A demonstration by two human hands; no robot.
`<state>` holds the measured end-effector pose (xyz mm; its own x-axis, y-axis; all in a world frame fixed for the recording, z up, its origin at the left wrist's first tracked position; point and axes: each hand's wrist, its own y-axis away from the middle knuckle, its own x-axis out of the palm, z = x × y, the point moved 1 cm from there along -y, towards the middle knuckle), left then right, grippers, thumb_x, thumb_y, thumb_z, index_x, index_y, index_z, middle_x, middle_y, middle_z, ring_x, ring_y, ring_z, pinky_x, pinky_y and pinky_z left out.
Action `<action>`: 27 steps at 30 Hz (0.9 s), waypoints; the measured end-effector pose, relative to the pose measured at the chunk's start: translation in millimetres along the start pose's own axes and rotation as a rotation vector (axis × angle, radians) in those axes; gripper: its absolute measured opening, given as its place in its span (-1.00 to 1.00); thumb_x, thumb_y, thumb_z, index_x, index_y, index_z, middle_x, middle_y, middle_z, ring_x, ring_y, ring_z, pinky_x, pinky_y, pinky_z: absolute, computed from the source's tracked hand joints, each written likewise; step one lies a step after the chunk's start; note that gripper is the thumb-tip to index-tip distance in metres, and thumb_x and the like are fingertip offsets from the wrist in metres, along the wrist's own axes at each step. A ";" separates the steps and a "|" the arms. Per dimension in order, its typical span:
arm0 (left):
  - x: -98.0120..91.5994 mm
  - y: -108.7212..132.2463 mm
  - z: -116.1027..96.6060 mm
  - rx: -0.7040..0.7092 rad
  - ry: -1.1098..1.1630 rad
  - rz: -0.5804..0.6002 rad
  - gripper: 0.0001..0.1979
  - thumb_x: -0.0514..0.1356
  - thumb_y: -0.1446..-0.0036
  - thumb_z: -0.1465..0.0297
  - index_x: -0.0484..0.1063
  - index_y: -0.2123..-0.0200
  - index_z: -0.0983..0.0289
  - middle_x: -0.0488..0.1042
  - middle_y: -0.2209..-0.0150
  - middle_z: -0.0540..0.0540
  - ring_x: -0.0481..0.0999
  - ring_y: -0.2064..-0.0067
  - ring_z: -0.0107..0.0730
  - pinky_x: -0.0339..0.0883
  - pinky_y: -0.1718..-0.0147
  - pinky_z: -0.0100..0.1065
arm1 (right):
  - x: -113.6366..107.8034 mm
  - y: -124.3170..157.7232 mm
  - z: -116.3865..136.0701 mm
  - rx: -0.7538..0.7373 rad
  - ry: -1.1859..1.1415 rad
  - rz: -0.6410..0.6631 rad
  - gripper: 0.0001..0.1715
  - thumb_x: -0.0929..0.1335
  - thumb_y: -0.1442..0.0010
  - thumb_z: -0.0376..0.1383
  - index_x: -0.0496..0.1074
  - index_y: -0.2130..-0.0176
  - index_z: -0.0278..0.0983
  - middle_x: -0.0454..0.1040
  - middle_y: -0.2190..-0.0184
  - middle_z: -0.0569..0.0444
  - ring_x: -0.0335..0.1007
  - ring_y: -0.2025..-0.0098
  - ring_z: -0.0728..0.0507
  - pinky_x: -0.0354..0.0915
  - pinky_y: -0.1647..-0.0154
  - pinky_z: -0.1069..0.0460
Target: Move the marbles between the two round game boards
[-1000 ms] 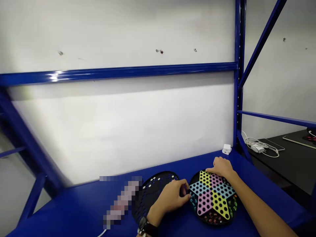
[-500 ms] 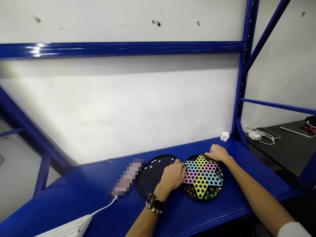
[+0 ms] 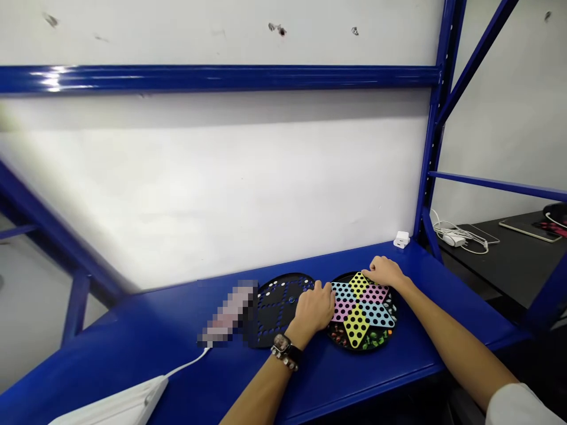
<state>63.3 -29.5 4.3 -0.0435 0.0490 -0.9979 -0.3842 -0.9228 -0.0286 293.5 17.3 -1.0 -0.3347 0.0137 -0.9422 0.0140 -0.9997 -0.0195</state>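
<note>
A Chinese checkers board (image 3: 358,306), star-shaped in yellow, pink and blue with black holes, lies over a round black tray (image 3: 361,350). Small pieces fill the tray's side pockets: green pieces (image 3: 376,339), reddish ones (image 3: 339,334) and white ones (image 3: 391,309). At the board's left edge, my left hand (image 3: 315,307) has its fingers bent onto the rim. My right hand (image 3: 384,273) pinches at the far yellow tip, its fingertips partly hidden. Left of my left hand is a round black perforated board (image 3: 283,313) with several white dots.
A pixelated slab (image 3: 230,313) on a white cable sits left of the boards, near a white power strip (image 3: 115,404). A white charger (image 3: 401,239) stands at the back right beside the blue rack post (image 3: 432,136). Cables (image 3: 460,239) lie on the dark table at right.
The view has tilted down slightly. My left hand has shifted a little to the right along the board's edge, its fingers less tightly curled. My right hand stays at the far tip.
</note>
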 end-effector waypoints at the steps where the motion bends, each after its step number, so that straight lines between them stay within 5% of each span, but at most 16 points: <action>1: 0.4 -0.2 -0.1 0.001 -0.011 -0.005 -0.63 -0.16 -0.37 0.31 0.38 0.04 0.31 0.44 0.12 0.29 0.54 0.22 -0.15 0.36 0.27 -0.20 | 0.2 -0.3 -0.2 0.004 -0.001 0.004 -0.50 0.30 -0.20 -0.06 0.22 0.65 -0.23 0.35 0.60 0.09 0.31 0.52 -0.05 0.06 0.49 0.07; 11: 2.8 -7.4 1.1 -0.015 0.005 -0.027 -0.45 -0.20 -0.36 0.28 0.56 0.31 0.36 0.57 0.23 0.30 0.57 0.20 -0.09 0.34 0.25 -0.22 | 0.5 -0.9 -2.7 -0.004 -0.007 0.022 -0.51 0.28 -0.19 -0.03 0.25 0.64 -0.22 0.33 0.60 0.09 0.28 0.52 -0.06 0.07 0.47 0.06; 27: 4.9 -9.0 6.3 -0.057 0.011 -0.041 -0.39 -0.21 -0.37 0.20 0.59 0.28 0.35 0.59 0.27 0.33 0.59 0.19 -0.06 0.31 0.22 -0.21 | -3.0 2.1 -1.6 -0.019 -0.020 0.055 -0.48 0.26 -0.22 -0.03 0.24 0.65 -0.21 0.21 0.64 0.14 0.17 0.56 -0.02 0.05 0.47 0.06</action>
<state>60.8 -18.6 0.1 -0.0188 0.0833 -0.9963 -0.3323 -0.9404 -0.0723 296.1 15.2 1.3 -0.3514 -0.0414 -0.9353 0.0505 -0.9984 0.0252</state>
